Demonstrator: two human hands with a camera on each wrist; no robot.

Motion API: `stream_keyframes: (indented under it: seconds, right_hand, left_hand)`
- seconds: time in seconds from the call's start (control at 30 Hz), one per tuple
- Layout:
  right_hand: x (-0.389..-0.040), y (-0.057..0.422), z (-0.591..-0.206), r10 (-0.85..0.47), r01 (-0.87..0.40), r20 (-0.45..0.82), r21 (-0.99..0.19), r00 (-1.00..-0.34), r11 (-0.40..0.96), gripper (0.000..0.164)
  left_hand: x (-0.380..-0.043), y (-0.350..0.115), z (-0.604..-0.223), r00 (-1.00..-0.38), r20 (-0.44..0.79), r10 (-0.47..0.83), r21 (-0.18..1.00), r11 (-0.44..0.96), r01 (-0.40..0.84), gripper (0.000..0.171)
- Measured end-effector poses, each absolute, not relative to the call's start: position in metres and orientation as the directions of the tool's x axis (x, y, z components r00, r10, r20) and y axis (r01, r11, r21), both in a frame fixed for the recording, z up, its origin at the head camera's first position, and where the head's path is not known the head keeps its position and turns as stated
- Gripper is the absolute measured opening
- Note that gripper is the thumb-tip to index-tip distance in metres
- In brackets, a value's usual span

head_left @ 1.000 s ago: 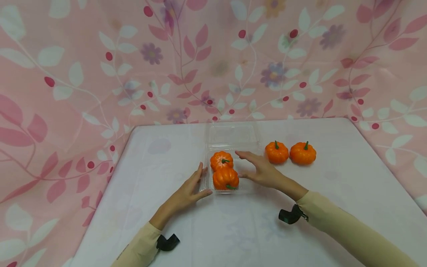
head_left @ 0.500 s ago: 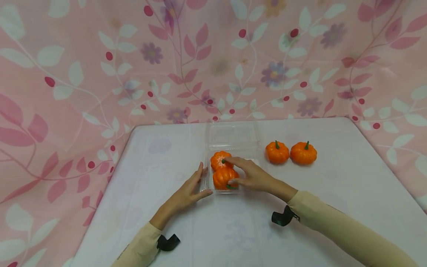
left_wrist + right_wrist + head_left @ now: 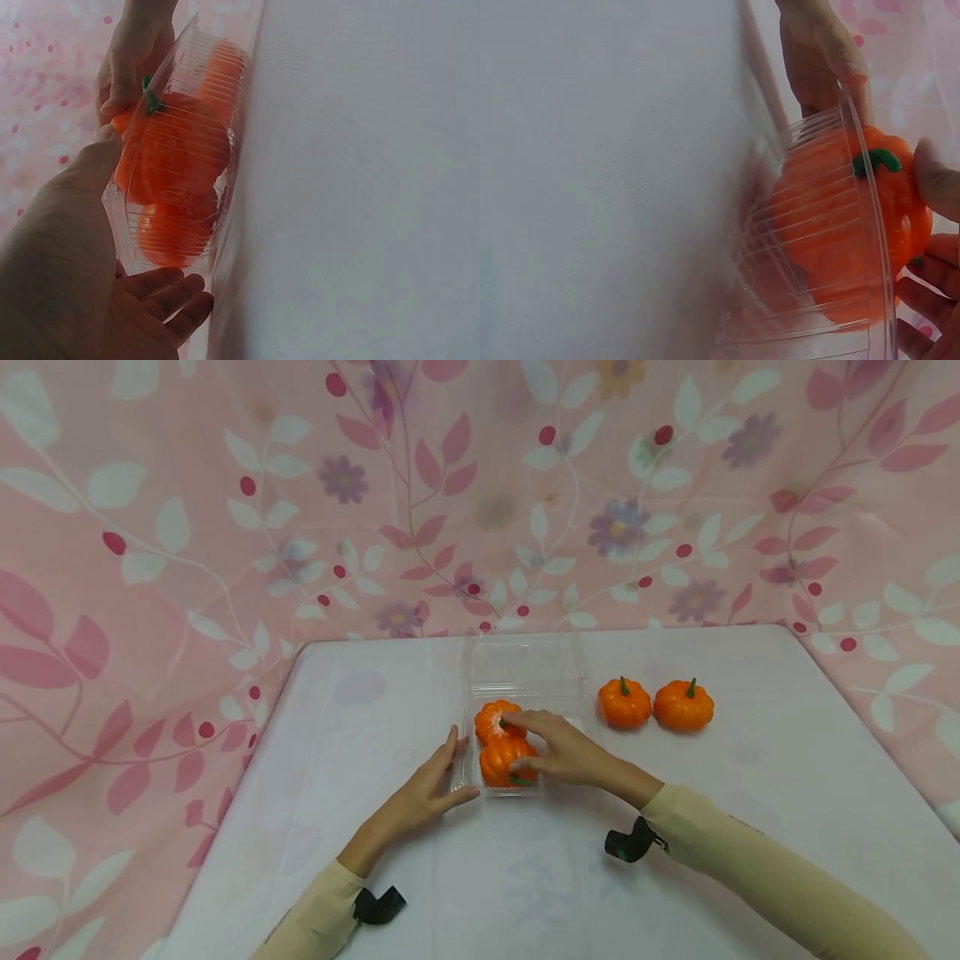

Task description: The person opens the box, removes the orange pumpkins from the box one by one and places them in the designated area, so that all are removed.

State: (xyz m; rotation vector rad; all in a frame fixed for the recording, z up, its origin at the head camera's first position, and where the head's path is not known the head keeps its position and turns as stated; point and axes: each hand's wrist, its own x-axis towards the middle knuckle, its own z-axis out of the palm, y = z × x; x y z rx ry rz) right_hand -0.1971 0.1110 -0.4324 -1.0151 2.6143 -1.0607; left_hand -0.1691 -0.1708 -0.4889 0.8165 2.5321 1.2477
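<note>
Two orange toy pumpkins with green stems sit one before the other in the left half of a clear plastic clamshell box [image 3: 551, 789]. The near pumpkin [image 3: 498, 763] leans against the far pumpkin [image 3: 487, 723]. At the box's left side my left hand [image 3: 416, 789] rests with fingers spread, thumb by the front corner; the left wrist view shows its fingertips beside the ribbed wall. My right hand [image 3: 566, 750] reaches over from the right, index fingertip at the far pumpkin's stem and thumb on the near one. In the right wrist view, that hand's fingers [image 3: 922, 300] lie beside the pumpkins.
Right of the box, two more orange pumpkins stand side by side, one nearer [image 3: 624, 703] and one farther right [image 3: 683, 706]. The box's lid [image 3: 525, 662] lies folded back toward the rear. White cloth covers the table [image 3: 360, 693]; a pink floral curtain [image 3: 480, 527] hangs behind it.
My right hand has moved left from beside the pumpkins onto them, then held nearly still. The left hand and the pumpkins stay in place.
</note>
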Motion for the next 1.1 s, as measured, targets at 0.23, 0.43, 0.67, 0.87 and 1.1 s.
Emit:
stream_keyframes:
  seconds: [0.23,0.43,0.67,0.87,1.1]
  right_hand:
    - [-0.205,0.116,-0.431,-0.596,-0.520,0.136,-0.662,-0.791,0.540,0.055]
    - [-0.215,0.117,-0.434,-0.602,-0.522,0.129,-0.657,-0.788,0.543,0.055]
    - [-0.225,0.117,-0.439,-0.617,-0.539,0.119,-0.631,-0.778,0.558,0.058]
    - [-0.229,0.117,-0.443,-0.619,-0.517,0.079,-0.637,-0.781,0.572,0.062]
    - [-0.234,0.117,-0.449,-0.616,-0.515,0.073,-0.628,-0.785,0.583,0.067]
  left_hand:
    - [-0.169,-0.170,-0.488,-0.826,0.070,0.559,0.784,0.482,0.392,0.102]
    - [-0.169,-0.170,-0.488,-0.828,0.061,0.558,0.784,0.486,0.385,0.102]
    - [-0.169,-0.170,-0.490,-0.827,0.068,0.559,0.783,0.483,0.391,0.102]
    - [-0.168,-0.170,-0.490,-0.827,0.062,0.558,0.779,0.491,0.389,0.103]
    - [-0.169,-0.170,-0.489,-0.828,0.074,0.556,0.766,0.500,0.404,0.103]
